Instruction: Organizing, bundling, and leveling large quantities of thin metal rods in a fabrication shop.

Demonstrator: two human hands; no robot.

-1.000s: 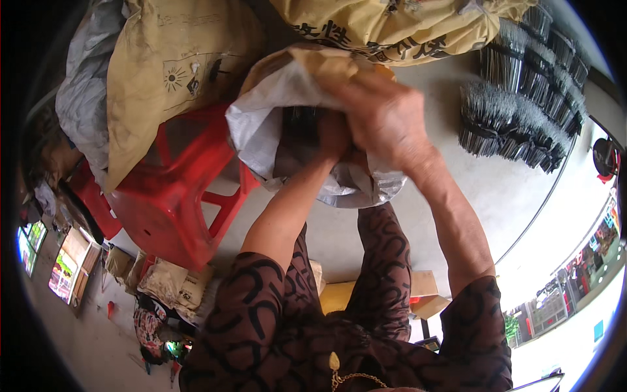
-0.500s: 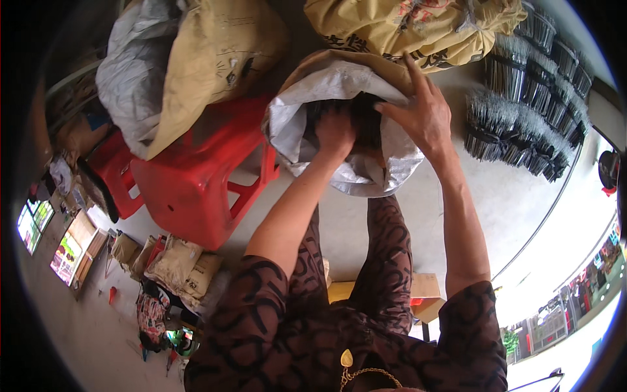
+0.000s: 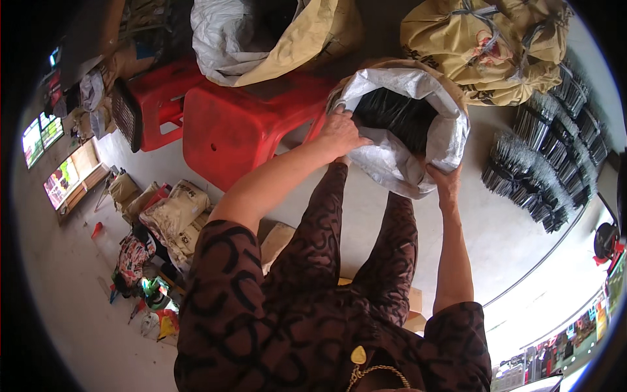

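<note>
Pale concrete floor carries everything. On it: open white woven sack of dark goods beside a red plastic stool, second red stool just left of that, tied yellow sack at top right, bundles of dark metal parts stacked along the right. Left side has small printed bags and colourful clutter, flat cardboard under the seated person.
</note>
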